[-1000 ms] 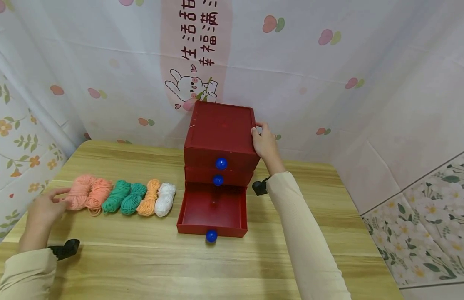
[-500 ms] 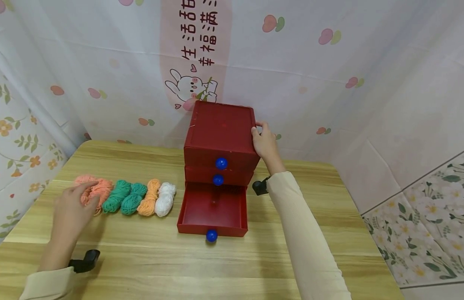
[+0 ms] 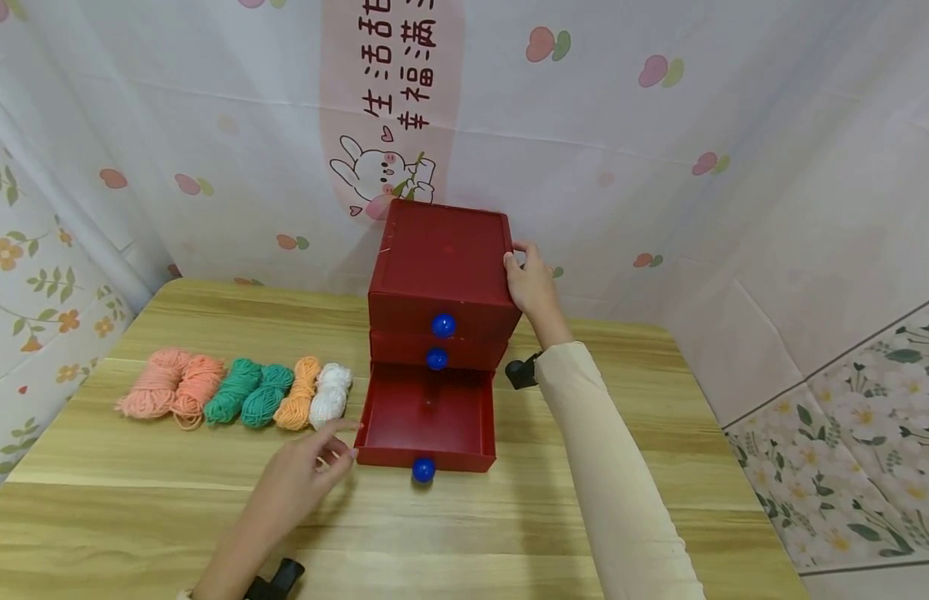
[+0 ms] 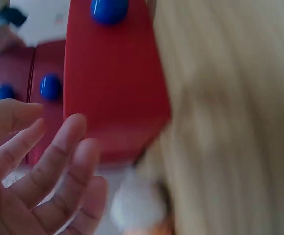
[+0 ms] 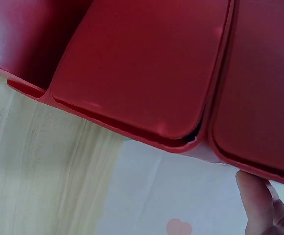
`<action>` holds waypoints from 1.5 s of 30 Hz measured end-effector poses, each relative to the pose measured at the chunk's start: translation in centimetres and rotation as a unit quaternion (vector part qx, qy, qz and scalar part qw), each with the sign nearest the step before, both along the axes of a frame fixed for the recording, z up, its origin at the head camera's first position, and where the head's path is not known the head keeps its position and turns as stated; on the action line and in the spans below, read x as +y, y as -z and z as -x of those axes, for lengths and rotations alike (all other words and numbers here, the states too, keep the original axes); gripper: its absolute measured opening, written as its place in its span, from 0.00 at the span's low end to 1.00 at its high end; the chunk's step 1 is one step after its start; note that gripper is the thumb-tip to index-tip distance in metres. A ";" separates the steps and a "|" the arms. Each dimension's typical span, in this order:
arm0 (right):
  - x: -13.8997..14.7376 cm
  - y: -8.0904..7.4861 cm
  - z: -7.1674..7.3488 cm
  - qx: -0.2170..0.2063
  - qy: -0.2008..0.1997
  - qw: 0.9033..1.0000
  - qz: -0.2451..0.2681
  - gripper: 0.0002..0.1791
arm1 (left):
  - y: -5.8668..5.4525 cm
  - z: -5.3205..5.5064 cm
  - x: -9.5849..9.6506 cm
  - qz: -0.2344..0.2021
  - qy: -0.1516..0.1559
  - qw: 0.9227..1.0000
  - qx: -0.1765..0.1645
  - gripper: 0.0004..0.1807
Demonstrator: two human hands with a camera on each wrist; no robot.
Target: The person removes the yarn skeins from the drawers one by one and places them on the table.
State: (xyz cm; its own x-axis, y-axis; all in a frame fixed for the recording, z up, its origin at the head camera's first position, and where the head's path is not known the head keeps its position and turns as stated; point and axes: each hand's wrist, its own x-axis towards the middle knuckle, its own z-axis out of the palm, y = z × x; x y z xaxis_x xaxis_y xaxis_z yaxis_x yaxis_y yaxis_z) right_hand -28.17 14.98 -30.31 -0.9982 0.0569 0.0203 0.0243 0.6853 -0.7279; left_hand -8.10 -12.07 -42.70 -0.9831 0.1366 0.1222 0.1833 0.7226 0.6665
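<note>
A red cabinet (image 3: 445, 254) of three stacked drawers with blue ball knobs stands at the back centre of the table. Its bottom drawer (image 3: 427, 412) is pulled out and has nothing in it. My left hand (image 3: 295, 479) holds nothing; its fingers are loosely spread at the drawer's front left corner. The left wrist view shows these fingertips (image 4: 73, 127) in front of the red drawer wall. At the cabinet's top right edge, my right hand (image 3: 534, 287) grips the side. In the right wrist view its thumb (image 5: 255, 200) lies against the cabinet's rim.
Left of the cabinet, several yarn skeins lie in a row: two pink skeins (image 3: 158, 383), two green skeins (image 3: 265, 396), an orange skein (image 3: 299, 393) and a white skein (image 3: 331, 395). A patterned curtain (image 3: 284, 167) hangs behind the wooden table (image 3: 449, 542).
My left hand has moved right, from beside the pink skeins past the row to the drawer's front left corner. The skeins, cabinet and right hand keep their places.
</note>
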 end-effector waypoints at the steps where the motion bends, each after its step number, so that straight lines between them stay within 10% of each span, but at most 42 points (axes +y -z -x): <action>1: 0.0 0.0 0.0 -0.001 0.000 1.000 0.003 0.26 | 0.2 -0.1 0.7 0.002 0.017 1.000 -0.011 0.17; 7: 0.1 0.0 0.1 -0.001 -0.003 1.000 0.006 0.26 | 1.5 -0.6 4.1 -0.008 0.080 0.996 -0.038 0.21; 25: 0.0 -0.1 0.0 -0.002 0.000 1.000 0.009 0.26 | 3.0 -0.5 6.5 -0.046 0.089 0.995 -0.004 0.25; 45: -0.1 -0.1 -0.1 0.002 -0.001 1.000 0.013 0.26 | 2.9 3.1 6.9 -0.092 0.085 0.992 0.019 0.27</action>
